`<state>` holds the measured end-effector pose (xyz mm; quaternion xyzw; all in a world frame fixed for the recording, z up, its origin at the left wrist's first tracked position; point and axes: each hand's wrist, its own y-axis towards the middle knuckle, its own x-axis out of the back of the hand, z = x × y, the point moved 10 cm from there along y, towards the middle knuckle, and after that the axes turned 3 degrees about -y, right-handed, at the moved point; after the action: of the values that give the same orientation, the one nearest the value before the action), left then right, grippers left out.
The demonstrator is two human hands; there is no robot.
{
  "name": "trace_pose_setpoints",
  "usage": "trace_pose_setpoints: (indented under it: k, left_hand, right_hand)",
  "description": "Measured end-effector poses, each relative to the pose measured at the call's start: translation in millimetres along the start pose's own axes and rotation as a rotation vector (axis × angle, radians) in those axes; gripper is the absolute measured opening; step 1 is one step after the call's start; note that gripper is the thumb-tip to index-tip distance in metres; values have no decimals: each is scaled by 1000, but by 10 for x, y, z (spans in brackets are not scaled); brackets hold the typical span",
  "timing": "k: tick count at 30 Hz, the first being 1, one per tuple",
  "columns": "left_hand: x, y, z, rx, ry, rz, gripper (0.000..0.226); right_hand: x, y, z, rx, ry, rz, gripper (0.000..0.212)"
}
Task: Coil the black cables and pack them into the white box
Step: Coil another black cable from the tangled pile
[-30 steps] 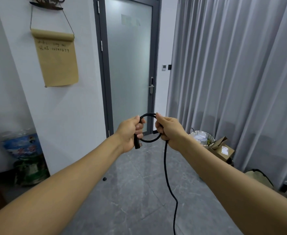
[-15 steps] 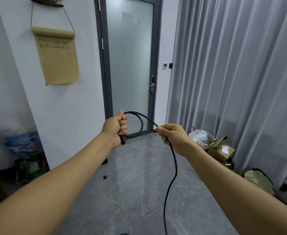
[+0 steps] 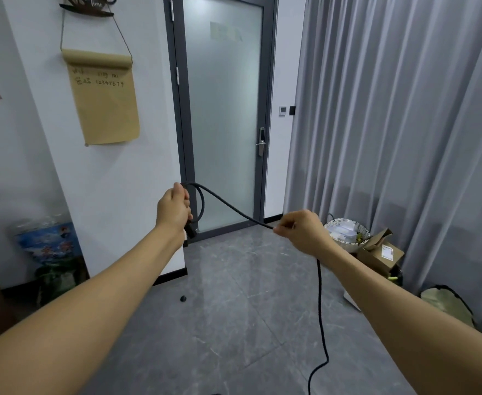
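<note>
A small loop of black cable [image 3: 228, 205] is gripped in the left hand [image 3: 174, 210], a straight run is pinched by the right hand [image 3: 299, 228], the rest is hung down to the floor [image 3: 234, 323].

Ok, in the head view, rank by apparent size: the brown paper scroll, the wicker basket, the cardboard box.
1. Brown paper scroll, clearly largest.
2. Wicker basket and cardboard box: they look alike and overlap, so no ranking between them.
</note>
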<state>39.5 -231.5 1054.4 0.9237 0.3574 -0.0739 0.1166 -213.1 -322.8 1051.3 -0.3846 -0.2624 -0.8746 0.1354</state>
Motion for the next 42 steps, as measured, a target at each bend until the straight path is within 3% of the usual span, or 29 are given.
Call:
trace_pose_setpoints:
  k: [3, 7, 11, 16, 20, 26, 29, 34, 38, 42]
  left_hand:
    - [-130, -25, -17, -62, 90, 63, 39]
    - [-367, -79, -47, -124, 195, 185, 38]
    - [-663, -251, -63, -139, 278, 339, 37]
    - [-844, -442, 6, 17, 140, 515, 38]
    - [-920, -581, 79, 177, 27, 602, 41]
    - [-914, -659, 167, 292, 12, 701, 44]
    - [-821, -607, 206, 300, -12, 642, 40]
    - [-356, -265, 175, 297, -168, 324, 39]
    - [86, -24, 173, 269, -187, 100, 37]
    - [232, 65, 209, 234, -169, -26, 34]
  right_hand:
    - [-151, 14, 441, 200, -183, 133, 16]
    - [-280, -43, 938, 419, -252, 283, 17]
    - [-152, -7, 1256, 495, -124, 215, 20]
    - [116, 130, 1158, 364, 31, 58, 21]
    - [287, 208, 951, 228, 94, -129, 39]
    - [126, 223, 684, 85, 63, -11, 51]
    - [60, 209, 527, 27, 128, 33, 51]
    - [87, 152, -6, -97, 184, 11, 44]
    - [122, 116, -301, -173, 248, -19, 34]
    - [110, 184, -143, -137, 213, -81, 11]
